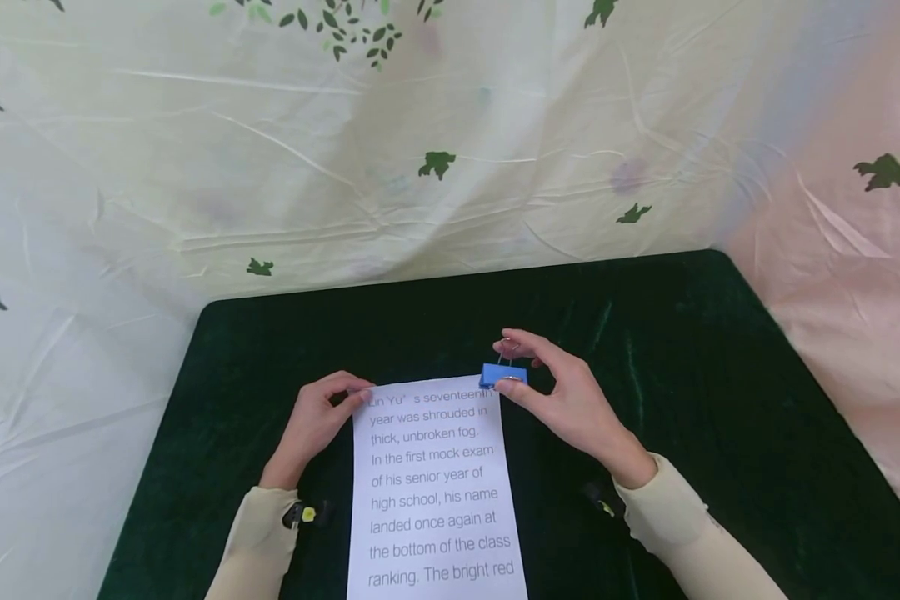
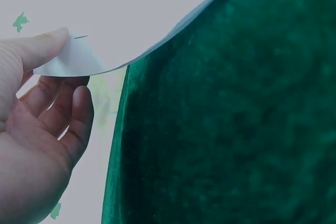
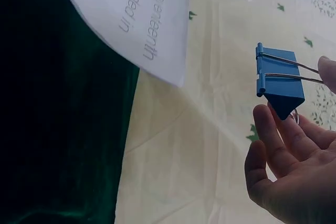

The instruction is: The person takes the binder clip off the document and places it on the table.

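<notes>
Over the middle of the green-covered table (image 1: 682, 375), well in from its far edge, a person is holding a sheet of printed paper (image 1: 435, 500) by its upper left corner: the left hand (image 1: 315, 429) is pinching it, thumb on top and fingers beneath. The paper is running out of the head view toward the table's near side, and its upper right corner is hanging free. There, the right hand (image 1: 573, 404) is gripping a blue binder clip (image 1: 495, 373) by its wire handles, thumb on one and fingers at the other. In the head view the clip is overlapping that corner, but the right wrist view is showing a gap between them. So the paper is being held up and the clip is in hand at the right corner, while the clip's bite on the paper is lacking. Whether its mouth is opening, the pictures are not showing clearly.
</notes>
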Available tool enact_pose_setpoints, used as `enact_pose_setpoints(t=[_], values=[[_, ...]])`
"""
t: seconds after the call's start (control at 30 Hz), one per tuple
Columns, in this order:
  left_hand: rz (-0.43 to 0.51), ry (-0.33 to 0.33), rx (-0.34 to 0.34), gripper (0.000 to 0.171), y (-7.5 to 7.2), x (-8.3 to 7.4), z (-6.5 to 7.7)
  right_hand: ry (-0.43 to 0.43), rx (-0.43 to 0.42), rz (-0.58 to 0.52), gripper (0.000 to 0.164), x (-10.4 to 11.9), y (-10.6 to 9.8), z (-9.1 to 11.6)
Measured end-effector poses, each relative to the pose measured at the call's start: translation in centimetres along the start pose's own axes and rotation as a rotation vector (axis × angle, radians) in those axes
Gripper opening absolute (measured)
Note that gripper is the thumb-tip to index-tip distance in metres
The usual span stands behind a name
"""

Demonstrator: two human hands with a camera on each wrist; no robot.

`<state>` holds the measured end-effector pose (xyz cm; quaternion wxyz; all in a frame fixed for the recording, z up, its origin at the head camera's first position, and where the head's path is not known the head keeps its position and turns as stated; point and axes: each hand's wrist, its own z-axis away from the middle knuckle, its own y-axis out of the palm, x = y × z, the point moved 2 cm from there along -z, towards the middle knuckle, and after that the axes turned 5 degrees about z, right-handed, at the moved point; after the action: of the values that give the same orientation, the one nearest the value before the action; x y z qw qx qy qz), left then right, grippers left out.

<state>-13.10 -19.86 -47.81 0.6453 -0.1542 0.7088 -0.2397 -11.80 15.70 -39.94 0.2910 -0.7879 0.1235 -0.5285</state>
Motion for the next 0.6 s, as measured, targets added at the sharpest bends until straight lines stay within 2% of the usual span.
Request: enact_pose_setpoints(t=[0.23,0.6], values=[[-0.006,0.001,0.001,0.013,0.3,0.0,0.4,0.027,-0.008,0.02,0.059,-1.7,-0.8,0.7],[-0.022,0.011,-0.012,0.012,0.8,-0.1,0.9,0.119,0.041,0.034,0.059,-4.1,-0.7,1.4]])
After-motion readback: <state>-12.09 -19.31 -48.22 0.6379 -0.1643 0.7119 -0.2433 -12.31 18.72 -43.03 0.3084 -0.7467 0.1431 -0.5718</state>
